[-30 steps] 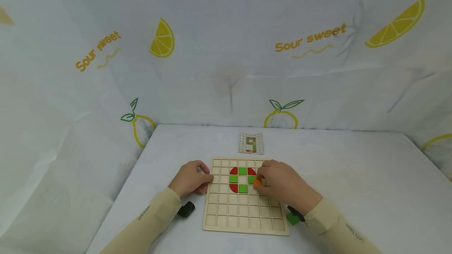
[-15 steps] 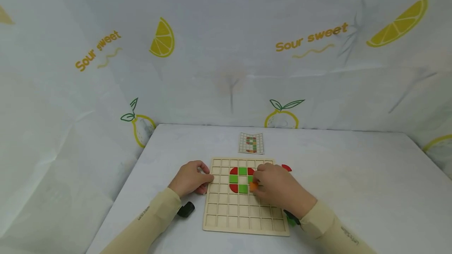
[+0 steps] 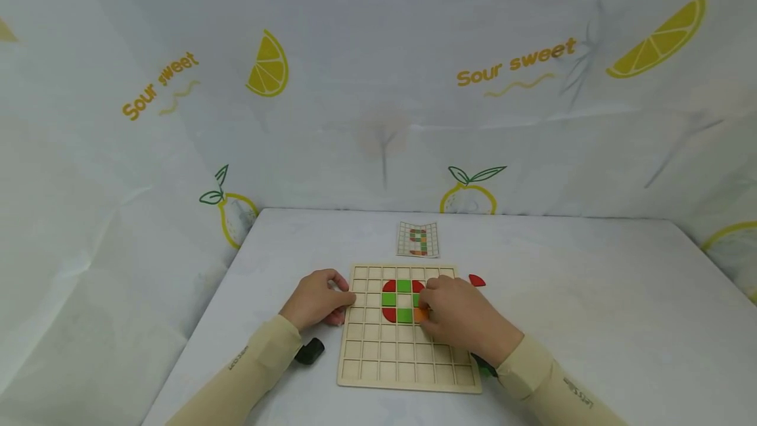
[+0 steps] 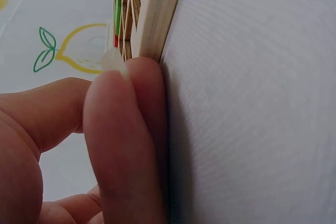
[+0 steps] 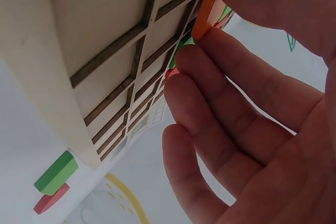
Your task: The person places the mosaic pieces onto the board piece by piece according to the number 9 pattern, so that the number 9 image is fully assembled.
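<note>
A wooden grid board (image 3: 387,352) lies flat on the table, with red quarter-round tiles (image 3: 388,315) and green square tiles (image 3: 405,315) in a ring of cells. My right hand (image 3: 467,317) pinches an orange tile (image 5: 205,17) between thumb and index finger, at the cell at the ring's lower right corner. Its other fingers hang loosely bent in the right wrist view. At the board's left edge, my left hand (image 3: 316,298) holds the rim between thumb and a finger; the thumb tip (image 4: 113,93) is close to the wood in the left wrist view.
A paper card (image 3: 418,240) printed with a coloured grid pattern lies behind the board. A loose red tile (image 3: 476,280) sits right of the board; a green tile (image 3: 486,369) is partly hidden by the right wrist. A black object (image 3: 310,351) shows by the left wrist.
My right hand has moved slightly left and down with the orange tile, which now sits lower at the ring's corner. The loose red tile has come into view. My left hand stays put.
</note>
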A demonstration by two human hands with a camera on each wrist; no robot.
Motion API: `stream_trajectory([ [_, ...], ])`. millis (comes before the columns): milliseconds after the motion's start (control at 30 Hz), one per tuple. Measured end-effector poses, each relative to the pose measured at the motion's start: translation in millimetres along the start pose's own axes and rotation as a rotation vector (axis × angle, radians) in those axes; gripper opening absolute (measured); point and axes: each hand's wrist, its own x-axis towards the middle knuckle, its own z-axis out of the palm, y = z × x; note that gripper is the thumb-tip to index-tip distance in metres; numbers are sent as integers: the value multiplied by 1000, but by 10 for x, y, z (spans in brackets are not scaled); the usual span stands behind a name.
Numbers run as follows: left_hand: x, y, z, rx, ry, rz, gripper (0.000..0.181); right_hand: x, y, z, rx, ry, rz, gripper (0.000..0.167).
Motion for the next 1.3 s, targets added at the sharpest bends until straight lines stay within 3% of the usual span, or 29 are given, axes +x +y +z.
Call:
stream_trajectory([
  [667,19,-6,9,-6,1,-8,21,-15,-11,-19,-17,-36,28,12],
  [933,32,-19,26,-2,-4,-12,21,-46,23,-35,4,-16,14,10],
  [1100,63,-11,40,2,-6,-12,21,-92,76,-123,0,-9,78,11],
  [1300,38,-16,16,16,6,-25,21,-242,171,-214,-24,-54,141,15],
])
